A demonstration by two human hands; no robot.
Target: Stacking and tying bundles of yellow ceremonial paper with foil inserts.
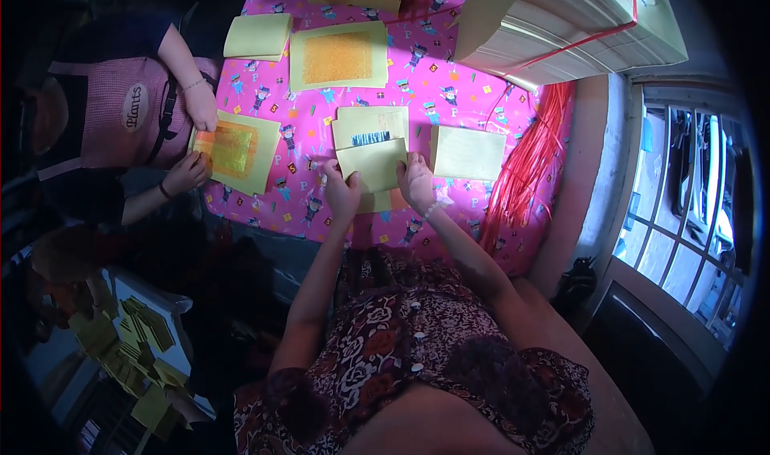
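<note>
Between both hands is a pale yellow paper sheet (370,164), folded or stacked; I cannot tell which. My left hand (342,188) grips its left edge with the thumb on top. My right hand (415,184) is closed at its right edge, its fingers partly hidden. Just behind it lie more pale sheets (370,120), one bearing a dark blue printed strip. The lower edge of another yellowish sheet (377,202) shows beneath my hands. A neat pale paper stack (468,153) lies to the right of my right hand.
A pink patterned cloth (321,114) covers the table. Red plastic strands (525,174) hang along its right side, below a large tied paper bundle (577,34). Orange-printed sheets (338,55) lie behind. At left, another person's hands (192,166) touch a yellow-orange sheet (237,154).
</note>
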